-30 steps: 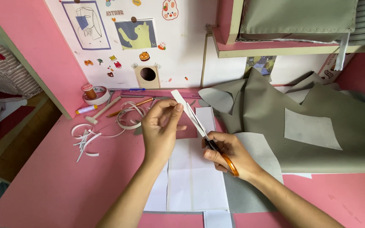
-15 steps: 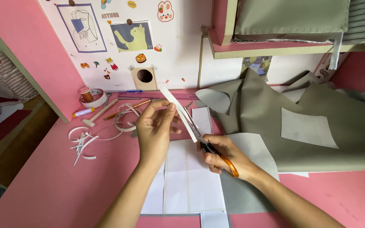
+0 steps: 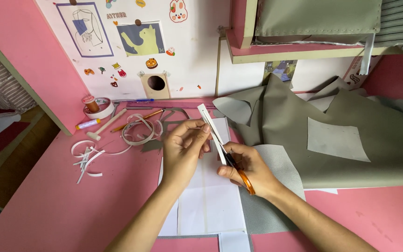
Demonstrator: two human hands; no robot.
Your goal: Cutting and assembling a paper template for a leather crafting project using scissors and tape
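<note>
Over the pink table, the left hand pinched a narrow white paper strip upright while the right hand, fingers curled shut, gripped orange-handled scissors against its lower end.

Pink table under soft, even daylight. Behind it, a white wall panel dotted with stickers and two drawings, with a small wooden block with a round hole at its foot. Upper right, a pink shelf with pale wooden edging. Far left, wooden flooring.
</note>
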